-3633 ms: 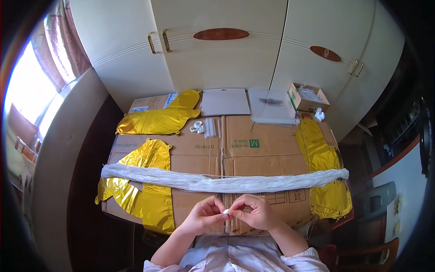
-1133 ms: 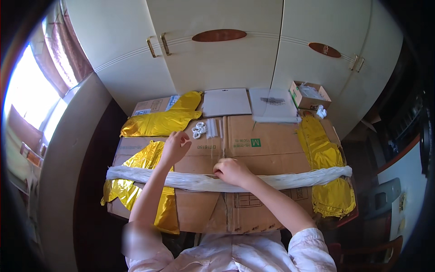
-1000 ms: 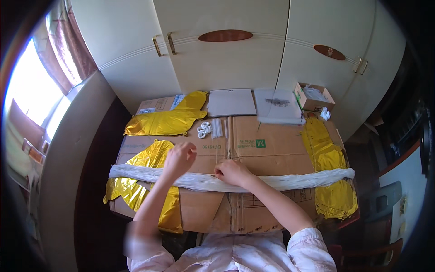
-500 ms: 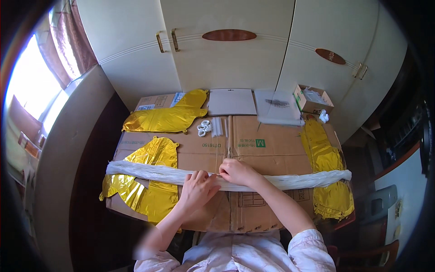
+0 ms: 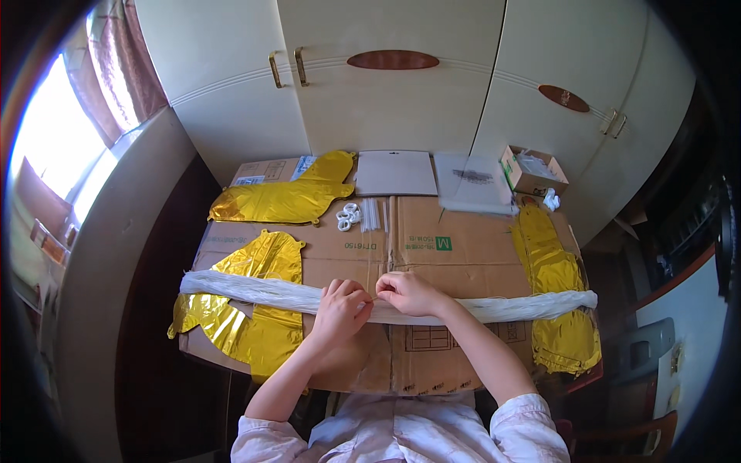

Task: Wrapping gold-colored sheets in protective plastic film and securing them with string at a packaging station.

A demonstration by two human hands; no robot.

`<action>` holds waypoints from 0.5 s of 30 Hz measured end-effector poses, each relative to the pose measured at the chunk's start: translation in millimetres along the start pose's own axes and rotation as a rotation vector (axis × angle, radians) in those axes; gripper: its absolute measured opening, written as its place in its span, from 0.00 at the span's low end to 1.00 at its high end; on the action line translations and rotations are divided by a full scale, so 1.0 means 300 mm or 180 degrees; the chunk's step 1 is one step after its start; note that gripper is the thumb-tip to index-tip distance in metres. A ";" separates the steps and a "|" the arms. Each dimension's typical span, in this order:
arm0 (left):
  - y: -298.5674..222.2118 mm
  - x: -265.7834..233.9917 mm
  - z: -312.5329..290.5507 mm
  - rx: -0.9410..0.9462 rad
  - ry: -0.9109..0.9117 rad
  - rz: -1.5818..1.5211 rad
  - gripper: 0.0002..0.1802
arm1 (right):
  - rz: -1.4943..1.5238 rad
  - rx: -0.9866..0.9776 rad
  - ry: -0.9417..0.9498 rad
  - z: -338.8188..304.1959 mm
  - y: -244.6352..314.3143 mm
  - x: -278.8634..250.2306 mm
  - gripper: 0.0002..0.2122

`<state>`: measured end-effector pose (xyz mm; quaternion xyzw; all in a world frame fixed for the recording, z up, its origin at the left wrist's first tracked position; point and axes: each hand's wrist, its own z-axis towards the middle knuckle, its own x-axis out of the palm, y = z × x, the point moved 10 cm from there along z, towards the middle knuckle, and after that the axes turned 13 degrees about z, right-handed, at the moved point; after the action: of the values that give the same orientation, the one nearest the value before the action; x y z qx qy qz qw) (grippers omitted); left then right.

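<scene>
A long bundle of white thread (image 5: 525, 308) lies from left to right across the cardboard. Over its middle, my left hand (image 5: 340, 310) and my right hand (image 5: 411, 294) are close together, both with pinched fingers. Between the fingertips shows a thin, brownish strand, too fine to make out well. The bundle's left end lies over a gold foil balloon (image 5: 266, 332), flat and partly hidden. Its right end crosses a second flat gold foil balloon (image 5: 546, 266).
Opened cardboard (image 5: 324, 251) covers the table. Farther back lie another gold foil balloon (image 5: 270, 199), white ribbon rolls (image 5: 344, 224), clear tubes (image 5: 370, 216), a grey-white board (image 5: 395, 174), a clear plastic sheet (image 5: 471, 185) and a small box (image 5: 532, 174). Cabinet doors (image 5: 386, 100) rise behind.
My left hand's fingers have curled in from a flatter pose into a pinch. My right hand has shifted slightly right, its fingertips now pinching the thin strand. The bundle stays in place.
</scene>
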<state>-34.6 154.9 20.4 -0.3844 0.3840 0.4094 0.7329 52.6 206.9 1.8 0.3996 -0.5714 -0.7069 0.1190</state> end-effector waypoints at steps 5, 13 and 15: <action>0.011 0.033 -0.001 -0.0013 0.0240 0.0047 0.06 | 0.0138 -0.0556 -0.0255 -0.024 0.041 -0.016 0.07; 0.022 0.023 -0.006 -0.0116 0.0342 -0.0026 0.08 | 0.0477 0.0269 0.0118 -0.135 0.137 -0.088 0.11; 0.000 -0.001 -0.001 -0.0097 0.0314 -0.0050 0.09 | 0.0300 0.0359 0.0073 -0.196 0.119 -0.145 0.11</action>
<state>-34.8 154.5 20.6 -0.4183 0.4103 0.3900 0.7104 111.8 180.8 51.0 0.3864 -0.6270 -0.6626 0.1360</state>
